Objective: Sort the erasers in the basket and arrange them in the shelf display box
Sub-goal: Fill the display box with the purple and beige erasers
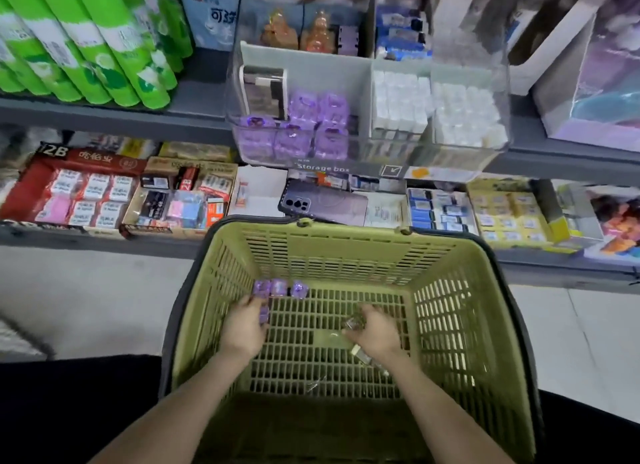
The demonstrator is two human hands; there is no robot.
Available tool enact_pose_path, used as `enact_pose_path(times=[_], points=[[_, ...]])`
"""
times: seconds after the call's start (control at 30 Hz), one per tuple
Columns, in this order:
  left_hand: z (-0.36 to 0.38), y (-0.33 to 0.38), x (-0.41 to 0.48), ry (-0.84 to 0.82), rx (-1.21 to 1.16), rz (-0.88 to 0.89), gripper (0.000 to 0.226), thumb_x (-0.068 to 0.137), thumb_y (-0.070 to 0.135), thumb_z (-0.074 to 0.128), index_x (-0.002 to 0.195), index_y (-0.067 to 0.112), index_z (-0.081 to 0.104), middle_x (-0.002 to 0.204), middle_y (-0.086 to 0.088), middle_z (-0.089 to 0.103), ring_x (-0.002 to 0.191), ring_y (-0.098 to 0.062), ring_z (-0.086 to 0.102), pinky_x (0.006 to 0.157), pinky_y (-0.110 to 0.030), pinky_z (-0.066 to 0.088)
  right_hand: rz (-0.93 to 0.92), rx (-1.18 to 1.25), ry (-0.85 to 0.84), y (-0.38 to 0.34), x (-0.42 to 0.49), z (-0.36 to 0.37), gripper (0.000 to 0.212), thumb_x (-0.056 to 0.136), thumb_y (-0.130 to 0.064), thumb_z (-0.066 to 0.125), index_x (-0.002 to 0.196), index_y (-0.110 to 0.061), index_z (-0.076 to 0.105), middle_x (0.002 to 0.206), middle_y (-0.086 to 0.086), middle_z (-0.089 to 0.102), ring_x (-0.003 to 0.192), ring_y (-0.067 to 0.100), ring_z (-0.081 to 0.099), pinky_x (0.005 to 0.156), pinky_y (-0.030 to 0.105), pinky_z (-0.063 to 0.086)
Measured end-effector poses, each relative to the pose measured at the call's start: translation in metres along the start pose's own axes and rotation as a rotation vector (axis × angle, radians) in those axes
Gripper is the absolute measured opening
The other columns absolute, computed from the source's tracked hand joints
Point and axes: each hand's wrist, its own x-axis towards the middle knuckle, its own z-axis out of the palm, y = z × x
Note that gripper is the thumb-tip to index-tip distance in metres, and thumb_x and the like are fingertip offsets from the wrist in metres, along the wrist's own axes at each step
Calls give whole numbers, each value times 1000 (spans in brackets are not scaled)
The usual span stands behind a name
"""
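On the near floor of the green basket (346, 249), the right hand (375, 328) curls round a pale clear-wrapped piece (354, 324), probably a white eraser; blur hides the detail. To its left, the left hand (244, 325) grips a purple eraser (264, 315), with a row of three (277, 288) at its fingertips. It is best to keep one colour per hand and square each lot before lifting. Farther off on the shelf, the clear display box (311, 72) holds purple packs (311, 124) on the left and white packs (398, 103) on the right. Match those compartments.
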Motion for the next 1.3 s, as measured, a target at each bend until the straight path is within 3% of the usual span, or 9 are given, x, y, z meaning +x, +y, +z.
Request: enact_pose_path(times=[0.1,0.2,0.33,0.47,0.6,0.83,1.07,1.2,1.3], points=[[21,-2,9,-13,24,-65,53,86,9,63,136,17,46,140,-2,44,121,-19,50,104,-27,40,-24,42,77,-10,19,19,66,78,-47,70,136,-26,45,132,0,54,125,24,47,104,40,42],[36,-10,18,-14,6,-58,46,85,3,60,129,11,53,135,-8,49,119,-23,50,102,-31,41,-185,66,106,-29,37,28,62,82,-45,66,137,-26,45,137,1,50,130,23,41,109,34,32],[49,-17,19,-20,29,-89,48,87,4,59,133,12,49,134,-4,48,122,-18,47,103,-20,30,-295,-49,34,-58,54,36,65,88,-43,60,144,-22,35,146,1,40,138,26,30,113,32,21],[48,-15,22,64,-22,-62,42,81,9,67,122,5,57,125,-11,53,117,-27,49,99,-25,33,-283,-121,122,-74,66,53,53,89,-40,58,135,-19,45,131,3,50,121,27,46,98,33,36],[38,-8,34,144,58,92,46,74,17,77,115,4,63,133,-14,48,121,-32,45,106,-29,28,-255,54,214,-69,60,56,40,85,-35,63,122,-19,57,117,2,57,107,25,55,83,32,44],[45,5,46,133,51,65,52,77,44,72,123,24,61,145,-8,32,127,-30,36,107,-41,30,-142,176,132,-26,48,31,42,80,-35,71,117,-18,61,111,-2,65,99,19,63,86,32,50],[61,17,34,69,81,143,51,88,44,58,137,33,45,141,3,34,122,-19,34,102,-29,32,-90,209,63,6,37,7,31,78,-33,74,104,-21,62,97,-6,67,90,14,63,83,36,53],[57,18,53,-23,210,239,53,89,52,51,138,41,38,150,4,24,129,-22,30,95,-34,46,-72,239,44,12,31,4,33,78,-33,74,106,-20,63,96,-7,68,90,13,63,84,37,54],[60,15,58,-90,194,284,51,89,47,53,138,37,41,152,3,23,130,-24,32,95,-35,46,-64,308,29,14,26,1,27,79,-31,74,102,-23,63,94,-8,68,87,10,63,84,35,54]])
